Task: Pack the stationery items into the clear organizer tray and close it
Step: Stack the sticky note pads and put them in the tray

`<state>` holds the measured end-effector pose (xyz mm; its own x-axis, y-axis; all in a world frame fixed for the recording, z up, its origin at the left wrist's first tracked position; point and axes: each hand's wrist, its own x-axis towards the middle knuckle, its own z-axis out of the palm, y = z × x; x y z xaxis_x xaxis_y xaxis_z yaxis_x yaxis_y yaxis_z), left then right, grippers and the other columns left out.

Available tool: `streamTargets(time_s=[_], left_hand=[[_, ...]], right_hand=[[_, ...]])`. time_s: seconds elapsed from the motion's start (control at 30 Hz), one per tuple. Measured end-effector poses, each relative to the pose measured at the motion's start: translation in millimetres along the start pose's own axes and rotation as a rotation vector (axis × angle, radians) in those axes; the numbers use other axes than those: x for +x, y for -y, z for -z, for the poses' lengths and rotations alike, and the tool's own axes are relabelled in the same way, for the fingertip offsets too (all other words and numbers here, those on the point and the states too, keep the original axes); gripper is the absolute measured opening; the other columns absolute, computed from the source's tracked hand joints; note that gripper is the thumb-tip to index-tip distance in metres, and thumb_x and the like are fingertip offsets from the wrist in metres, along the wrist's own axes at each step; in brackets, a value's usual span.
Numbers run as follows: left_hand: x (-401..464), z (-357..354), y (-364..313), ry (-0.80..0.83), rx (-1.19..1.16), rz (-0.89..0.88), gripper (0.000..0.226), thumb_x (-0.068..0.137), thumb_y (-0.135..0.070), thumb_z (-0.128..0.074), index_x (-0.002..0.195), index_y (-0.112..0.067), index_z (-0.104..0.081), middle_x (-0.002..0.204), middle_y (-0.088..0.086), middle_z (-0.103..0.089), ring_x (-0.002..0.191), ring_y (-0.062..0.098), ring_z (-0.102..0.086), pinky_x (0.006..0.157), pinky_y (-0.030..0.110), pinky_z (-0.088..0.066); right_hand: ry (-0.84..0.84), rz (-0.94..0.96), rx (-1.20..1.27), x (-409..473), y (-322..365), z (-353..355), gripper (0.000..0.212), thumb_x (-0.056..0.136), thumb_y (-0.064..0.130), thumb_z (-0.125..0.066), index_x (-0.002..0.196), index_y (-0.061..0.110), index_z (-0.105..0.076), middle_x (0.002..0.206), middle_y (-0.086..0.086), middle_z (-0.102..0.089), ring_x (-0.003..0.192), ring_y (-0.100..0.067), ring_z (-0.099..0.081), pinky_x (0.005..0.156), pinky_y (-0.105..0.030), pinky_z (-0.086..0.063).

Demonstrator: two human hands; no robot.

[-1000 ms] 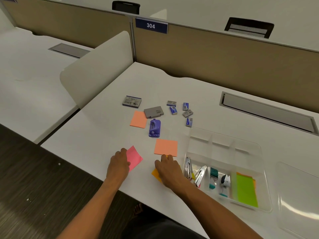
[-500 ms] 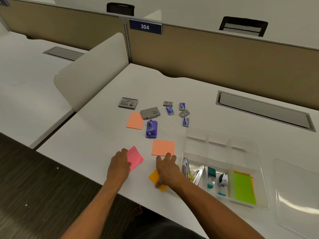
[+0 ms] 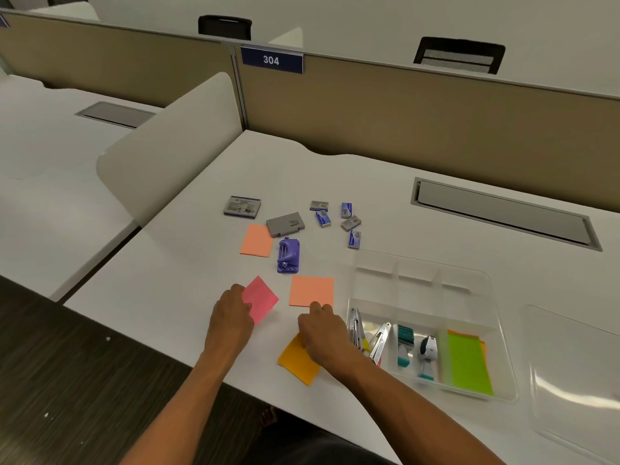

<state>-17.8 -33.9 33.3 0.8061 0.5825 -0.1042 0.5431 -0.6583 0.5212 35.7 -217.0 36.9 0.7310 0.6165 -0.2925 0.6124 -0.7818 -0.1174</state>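
Two bare forearms are seen rising from the bottom of the frame, with no sleeves, watch or rings visible. The left hand (image 3: 231, 313) and right hand (image 3: 323, 333) are ungloved. Dark clothing is glimpsed at the bottom centre.

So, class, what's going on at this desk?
A person is packing stationery into a clear organizer tray. The left hand touches a pink sticky pad; the right hand rests on an orange pad. Staplers and green notes are already in the tray; the lid lies beside it.
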Motion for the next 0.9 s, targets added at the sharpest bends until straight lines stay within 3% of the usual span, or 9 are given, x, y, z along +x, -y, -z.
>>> streamTargets(time_s=[0.1, 0.23, 0.33, 0.5, 0.6, 0.7, 0.77, 0.9], left_hand=[[-0.3, 2.9, -13.0, 0.007, -0.02, 0.012, 0.017, 0.099, -0.019, -0.046, 0.111, -0.009, -0.051, 0.107, 0.011, -0.061, 0.084, 0.02, -0.056, 0.074, 0.035, -0.051], [-3.0, 9.7, -34.2, -0.008, 0.019, 0.055, 0.029, 0.099, -0.028, -0.045, 0.123, -0.011, -0.048, 0.119, 0.011, -0.06, 0.098, 0.029, -0.063, 0.081, 0.041, -0.054], [-4.9, 11.5, -48.0, -0.036, 0.001, 0.023, 0.028, 0.098, -0.031, -0.046, 0.12, -0.013, -0.048, 0.118, 0.012, -0.06, 0.092, 0.029, -0.064, 0.074, 0.038, -0.053], [-4.9, 6.1, -71.9, -0.04, -0.185, -0.078, 0.026, 0.098, -0.026, -0.048, 0.116, -0.009, -0.051, 0.108, 0.014, -0.063, 0.084, 0.025, -0.059, 0.066, 0.033, -0.046], [-6.4, -0.2, -91.8, -0.01, -0.243, -0.1, 0.026, 0.097, -0.026, -0.049, 0.116, -0.01, -0.054, 0.105, 0.01, -0.063, 0.084, 0.023, -0.059, 0.066, 0.031, -0.046], [-11.2, -11.1, -112.6, 0.031, -0.263, -0.129, 0.027, 0.097, -0.028, -0.048, 0.117, -0.011, -0.054, 0.103, 0.009, -0.063, 0.084, 0.022, -0.06, 0.066, 0.03, -0.05], [-14.2, -20.0, -126.7, 0.057, -0.271, -0.154, 0.026, 0.097, -0.027, -0.048, 0.116, -0.011, -0.055, 0.103, 0.009, -0.063, 0.08, 0.019, -0.059, 0.058, 0.022, -0.044], [-20.2, -34.9, -156.8, 0.136, -0.273, -0.224, 0.028, 0.096, -0.025, -0.05, 0.119, -0.011, -0.055, 0.106, 0.006, -0.063, 0.083, 0.018, -0.058, 0.059, 0.02, -0.043]], right_hand=[[-0.035, 0.002, 0.106, -5.8, -7.2, 10.3, 0.022, 0.09, 0.009, -0.06, 0.112, 0.011, -0.061, 0.111, -0.012, -0.06, 0.102, -0.03, -0.057, 0.077, -0.038, -0.047], [-0.148, -0.073, 0.298, -17.0, -20.7, 30.6, 0.025, 0.091, 0.017, -0.06, 0.115, 0.021, -0.059, 0.113, -0.005, -0.066, 0.099, -0.025, -0.061, 0.078, -0.035, -0.048], [-0.18, -0.174, 0.441, -25.3, -32.9, 44.5, 0.028, 0.094, 0.027, -0.059, 0.122, 0.025, -0.056, 0.121, -0.001, -0.064, 0.102, -0.024, -0.062, 0.088, -0.037, -0.05], [-0.24, -0.322, 0.753, -43.5, -69.5, 59.8, 0.043, 0.092, 0.034, -0.062, 0.133, 0.033, -0.05, 0.123, 0.002, -0.062, 0.105, -0.021, -0.061, 0.086, -0.036, -0.049], [-0.33, -0.385, 0.872, -60.2, -95.7, 63.1, 0.053, 0.091, 0.03, -0.065, 0.14, 0.031, -0.046, 0.114, 0.001, -0.061, 0.1, -0.018, -0.058, 0.088, -0.035, -0.049], [-0.452, -0.495, 0.994, -81.5, -122.0, 57.7, 0.042, 0.091, 0.027, -0.065, 0.132, 0.025, -0.057, 0.114, -0.002, -0.065, 0.094, -0.017, -0.063, 0.079, -0.032, -0.052], [-0.523, -0.57, 1.054, -97.9, -137.8, 51.8, 0.034, 0.091, 0.026, -0.064, 0.125, 0.024, -0.063, 0.11, -0.001, -0.068, 0.091, -0.016, -0.066, 0.074, -0.032, -0.055], [-0.612, -0.694, 1.064, -128.2, -164.1, 38.0, 0.016, 0.093, 0.03, -0.061, 0.107, 0.031, -0.066, 0.089, 0.012, -0.068, 0.077, -0.006, -0.065, 0.07, -0.036, -0.059]])
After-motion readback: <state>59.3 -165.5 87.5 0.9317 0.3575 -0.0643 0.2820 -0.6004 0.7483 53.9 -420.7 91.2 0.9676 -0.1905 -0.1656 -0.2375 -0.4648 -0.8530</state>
